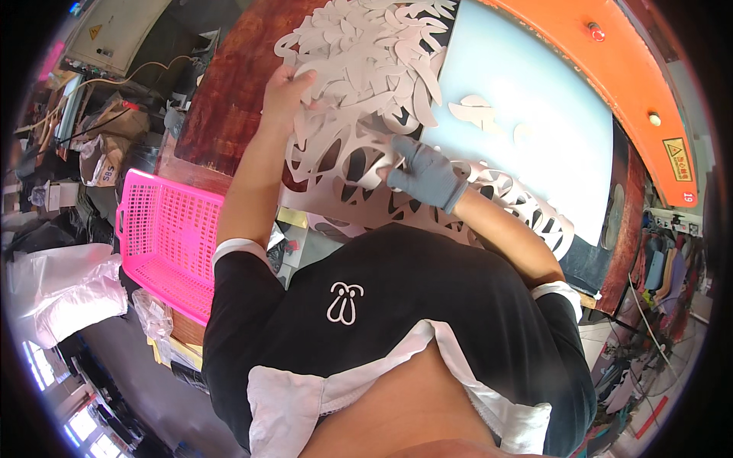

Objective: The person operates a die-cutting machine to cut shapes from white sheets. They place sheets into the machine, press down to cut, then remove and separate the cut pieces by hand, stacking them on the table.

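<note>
While the left hand rests at the near left edge of the pile of white cut pieces, the right hand, in a grey glove, is at the holed sheet. Right fingers: curled in, seemingly pinching a narrow white strip of the sheet. Left fingers: thumb lies over the pieces, the rest are partly hidden; cannot tell whether they grip. Sheet location: across the near side of the table, between torso and pile, its far end running right past the right forearm.

Technique, as judged: the step looks like parting loose pieces from the sheet. Best to steady the pile with the left palm and draw the sheet away low and slowly, pinching where several strips meet, since thin ones may tear. Check the holes for pieces hanging on.

Surroundings: a pale board adjoins the pile on the right; a few loose pieces lie on it. An orange beam with a red button arches beyond. A pink basket is left of the left forearm.

Obstructions: the pile overlaps the sheet's upper part, where strips could snag; the right forearm crosses above its right part.
</note>
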Demonstrator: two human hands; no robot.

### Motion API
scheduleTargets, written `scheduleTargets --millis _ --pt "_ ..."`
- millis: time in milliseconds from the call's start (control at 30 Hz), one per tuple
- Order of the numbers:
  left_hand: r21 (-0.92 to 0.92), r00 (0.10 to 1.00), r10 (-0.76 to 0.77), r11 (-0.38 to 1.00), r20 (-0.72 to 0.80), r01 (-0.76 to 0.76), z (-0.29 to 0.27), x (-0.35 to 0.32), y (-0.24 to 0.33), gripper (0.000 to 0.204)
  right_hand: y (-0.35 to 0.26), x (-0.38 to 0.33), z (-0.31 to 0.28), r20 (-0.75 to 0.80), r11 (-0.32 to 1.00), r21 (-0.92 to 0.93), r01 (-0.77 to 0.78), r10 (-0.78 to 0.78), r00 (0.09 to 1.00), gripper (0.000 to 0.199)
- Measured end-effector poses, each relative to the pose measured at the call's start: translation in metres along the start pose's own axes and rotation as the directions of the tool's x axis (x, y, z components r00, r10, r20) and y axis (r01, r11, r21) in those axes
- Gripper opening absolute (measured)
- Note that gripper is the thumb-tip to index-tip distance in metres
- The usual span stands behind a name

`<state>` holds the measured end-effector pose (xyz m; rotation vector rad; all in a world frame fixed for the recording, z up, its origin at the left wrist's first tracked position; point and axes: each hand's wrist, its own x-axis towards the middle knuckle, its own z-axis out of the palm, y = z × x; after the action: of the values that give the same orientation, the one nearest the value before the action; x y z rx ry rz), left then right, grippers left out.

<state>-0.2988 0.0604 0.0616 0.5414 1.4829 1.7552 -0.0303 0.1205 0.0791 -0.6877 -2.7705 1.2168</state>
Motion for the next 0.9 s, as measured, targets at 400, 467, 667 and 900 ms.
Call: scheduleTargets --millis 400,467,667,900 --pt "0.873 0.864 0.122 -0.096 0.488 -0.479 0.034 0.021 0.021 0.075 0.008 -0.035 0.015 -0.099 0.970 -0.167 0.179 -0.198 0.975 0.055" --pt "0.790 0.810 -0.134 0.360 0.571 -0.497 0.041 0.004 0.016 0.069 0.012 -0.035 0.014 -0.037 0.970 -0.188 0.153 -0.163 0.986 0.057" --pt "0.643 0.405 -0.572 0.303 0.713 -0.704 0.066 -0.043 0.023 0.075 0.035 -0.025 0.015 -0.152 0.910 -0.227 0.347 -0.385 0.910 0.052" --pt "0.680 0.522 -0.498 0.210 0.693 -0.702 0.058 -0.057 0.014 0.062 0.038 -0.030 0.019 -0.216 0.923 -0.216 0.319 -0.364 0.906 0.052"
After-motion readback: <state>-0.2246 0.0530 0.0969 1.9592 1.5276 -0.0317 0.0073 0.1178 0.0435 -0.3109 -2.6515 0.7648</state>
